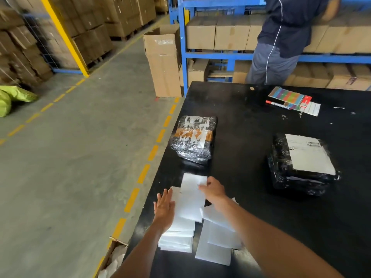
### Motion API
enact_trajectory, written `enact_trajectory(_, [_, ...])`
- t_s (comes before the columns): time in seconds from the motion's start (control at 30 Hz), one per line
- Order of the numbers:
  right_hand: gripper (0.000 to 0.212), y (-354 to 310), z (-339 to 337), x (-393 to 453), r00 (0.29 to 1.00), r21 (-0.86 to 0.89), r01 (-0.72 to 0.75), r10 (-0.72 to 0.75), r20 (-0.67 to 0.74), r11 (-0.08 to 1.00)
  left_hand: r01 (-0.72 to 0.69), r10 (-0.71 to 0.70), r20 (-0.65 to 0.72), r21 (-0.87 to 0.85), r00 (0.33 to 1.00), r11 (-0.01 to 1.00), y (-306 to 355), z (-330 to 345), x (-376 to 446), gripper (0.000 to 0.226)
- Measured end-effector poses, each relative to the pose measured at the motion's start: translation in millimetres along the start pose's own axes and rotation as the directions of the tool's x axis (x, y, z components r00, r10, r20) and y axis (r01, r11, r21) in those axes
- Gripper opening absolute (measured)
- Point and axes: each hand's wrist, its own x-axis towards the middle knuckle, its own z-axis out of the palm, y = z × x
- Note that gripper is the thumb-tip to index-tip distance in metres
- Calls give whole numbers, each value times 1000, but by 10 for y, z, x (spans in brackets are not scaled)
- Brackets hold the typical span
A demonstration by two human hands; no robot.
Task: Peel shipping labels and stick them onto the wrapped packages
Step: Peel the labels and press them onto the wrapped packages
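A stack of white shipping labels (181, 233) lies at the near left edge of the black table (251, 125). My left hand (163, 207) rests flat on the stack with straight fingers. My right hand (212, 190) pinches the far edge of the top label sheet (190, 195), which lies partly pulled off the stack. A black-wrapped package with orange and clear tape (193, 138) sits beyond the labels with no label on it. To the right, a second black-wrapped package (301, 167) carries a white label (309, 155) on top.
Loose white sheets (216, 243) lie right of the stack under my right forearm. Coloured sticker sheets and a red marker (289, 99) lie at the table's far side. A person (285, 37) stands at blue shelving. An open carton (112, 259) sits below the table's edge.
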Motion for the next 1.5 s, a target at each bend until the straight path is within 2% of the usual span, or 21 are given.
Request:
enact_trajectory(0.07, [13,-65,-163,29,999,137,25,-21,-33,990,20,-15,-67,69,998,997,157,-76,8,49])
enact_trajectory(0.1, [11,-112,-270,24,998,172,50,-43,-44,984,7,-5,-135,18,991,1000,305,-140,-5,47])
enact_trajectory(0.17, [16,-210,-487,5,994,237,103,-92,-56,966,-72,2,-234,-289,972,955,699,-323,-52,42])
enact_trajectory(0.23, [20,-318,-708,-53,989,313,148,-140,-47,938,-86,24,-107,-627,994,774,1120,-518,-64,47])
enact_trajectory(0.33, [15,-483,-1028,-120,974,376,228,-213,-81,898,-20,107,62,-775,992,631,1597,-692,33,34])
enact_trajectory(0.47, [10,-712,-1386,-165,954,517,295,-277,-113,803,-57,154,45,-799,987,598,2065,-794,152,28])
enact_trajectory(0.57, [16,-792,-1696,-190,940,584,332,-307,-146,741,-114,171,-14,-798,985,592,2339,-866,221,24])
enact_trajectory(0.73, [15,-885,-2050,-280,885,459,463,-427,-187,758,-157,227,-30,-810,973,565,2632,-1021,276,26])
enact_trajectory(0.9, [17,-964,-2231,-231,840,357,538,-519,-154,764,-213,237,-80,-765,968,608,2876,-1166,350,38])
enact_trajectory(1.17, [15,-1089,-2373,-163,793,333,609,-545,-271,720,-281,297,-98,-687,950,670,3059,-1242,446,33])
enact_trajectory(1.37, [13,-1038,-2335,-94,768,206,631,-566,-299,748,-292,310,-88,-638,947,713,3092,-1242,465,28])
enact_trajectory(1.43, [9,-1022,-2313,-71,780,205,617,-555,-289,760,-322,289,-153,-597,945,735,3100,-1249,512,28])
enact_trajectory(1.5, [8,-1003,-2293,-58,812,257,582,-541,-217,771,-373,288,-239,-515,927,772,3087,-1275,573,25])
